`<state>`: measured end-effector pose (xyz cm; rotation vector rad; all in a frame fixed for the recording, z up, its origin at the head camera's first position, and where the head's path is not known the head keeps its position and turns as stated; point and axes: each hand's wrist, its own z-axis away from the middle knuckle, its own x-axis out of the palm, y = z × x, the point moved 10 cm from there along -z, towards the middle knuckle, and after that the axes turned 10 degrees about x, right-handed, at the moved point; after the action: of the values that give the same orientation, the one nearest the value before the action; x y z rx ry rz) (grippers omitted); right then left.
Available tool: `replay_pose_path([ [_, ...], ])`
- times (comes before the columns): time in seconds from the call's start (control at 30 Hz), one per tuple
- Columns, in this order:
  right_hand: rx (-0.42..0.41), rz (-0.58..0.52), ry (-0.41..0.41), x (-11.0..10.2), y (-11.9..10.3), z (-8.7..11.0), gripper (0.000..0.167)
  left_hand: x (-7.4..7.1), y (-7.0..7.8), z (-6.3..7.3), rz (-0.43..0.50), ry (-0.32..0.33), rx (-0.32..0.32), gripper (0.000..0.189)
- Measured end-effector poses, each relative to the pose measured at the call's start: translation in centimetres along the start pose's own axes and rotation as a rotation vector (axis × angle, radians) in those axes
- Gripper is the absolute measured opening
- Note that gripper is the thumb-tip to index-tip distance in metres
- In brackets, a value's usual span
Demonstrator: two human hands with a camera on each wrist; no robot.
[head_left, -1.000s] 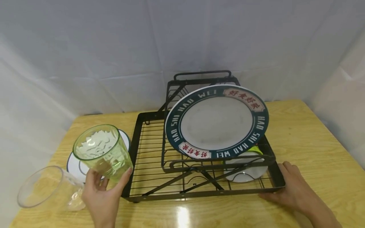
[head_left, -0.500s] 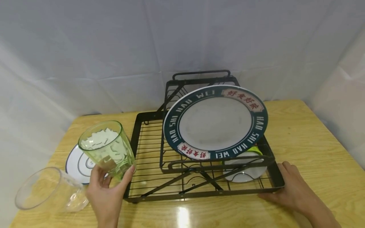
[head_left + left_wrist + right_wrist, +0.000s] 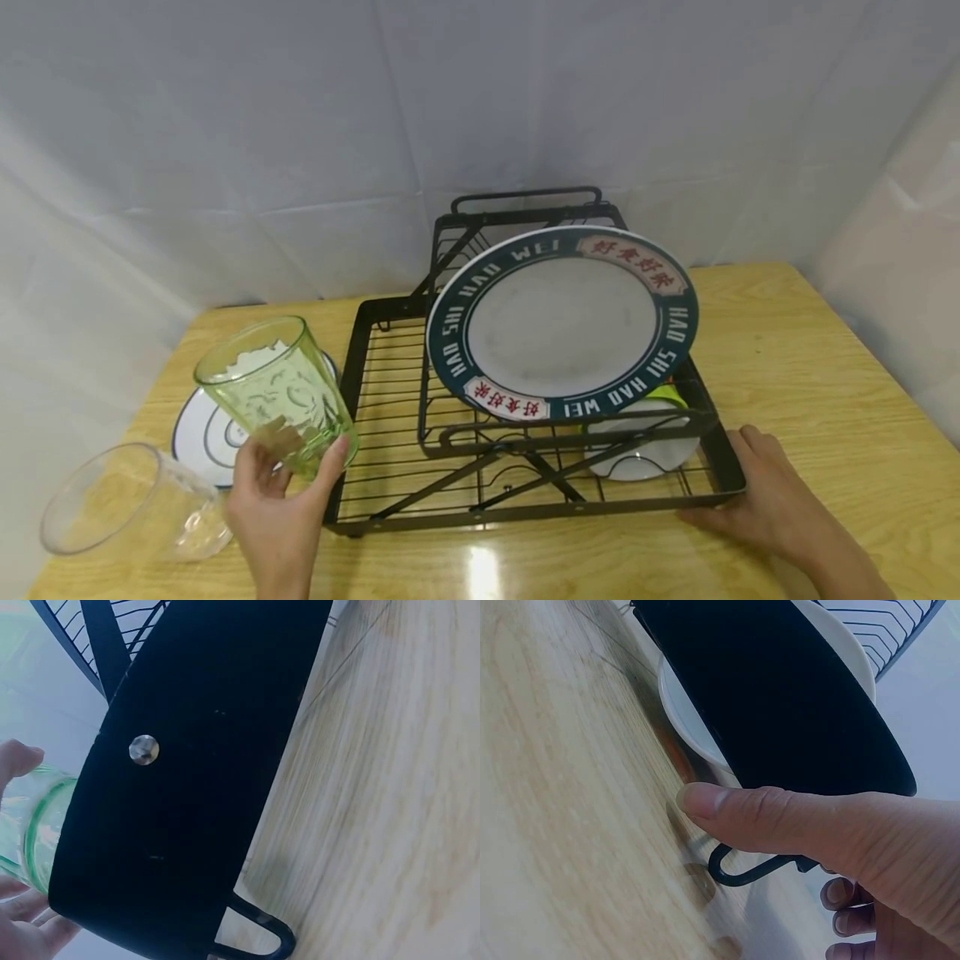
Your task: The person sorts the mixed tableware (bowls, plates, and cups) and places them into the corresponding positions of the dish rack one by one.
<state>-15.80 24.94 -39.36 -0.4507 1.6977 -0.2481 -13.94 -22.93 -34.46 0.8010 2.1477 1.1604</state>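
Note:
Tilted in my left hand (image 3: 281,517) is a green see-through glass (image 3: 288,383) with a raised pattern and a brown patch. Thumb and fingers grip it near the base, with its mouth up to the left. The base is at the left front corner of a black dish rack (image 3: 420,521); whether they touch is unclear. In the left wrist view the rack's black side (image 3: 187,765) partly hides the glass (image 3: 49,817). My right hand (image 3: 772,492) holds the rack's right front corner, thumb along the front and fingers round the side, above a wire foot (image 3: 757,874).
A large plate (image 3: 562,325) with a dark green lettered rim leans on the rack's upper tier. Below it sits a white bowl (image 3: 637,458) beside something yellow-green (image 3: 666,393). A clear glass (image 3: 202,533) lies at left, near a blue-rimmed white plate (image 3: 198,433).
My left hand has moved slightly right with the green glass, which now tilts further, showing less of its inside. My right hand stays on the rack's corner.

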Motion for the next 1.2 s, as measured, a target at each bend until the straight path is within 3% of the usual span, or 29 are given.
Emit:
replay_pose_path([
  [0.3,0.012,-0.009,-0.011,-0.1,0.0,0.0,0.093,0.8,0.8,-0.5,0.076,-0.019,0.033,0.051],
  [0.67,-0.024,-0.009,0.013,-0.2,-0.3,0.0,0.090,1.2,0.7,-0.4,-0.010,-0.052,0.006,0.051],
  [0.87,0.003,-0.006,-0.010,0.0,0.0,-0.1,0.091,1.0,0.5,-0.4,-0.037,-0.055,-0.005,0.051],
  [1.2,-0.025,0.009,0.024,-0.1,-0.2,0.1,0.091,0.9,0.3,-0.3,-0.041,-0.061,-0.017,0.052],
])
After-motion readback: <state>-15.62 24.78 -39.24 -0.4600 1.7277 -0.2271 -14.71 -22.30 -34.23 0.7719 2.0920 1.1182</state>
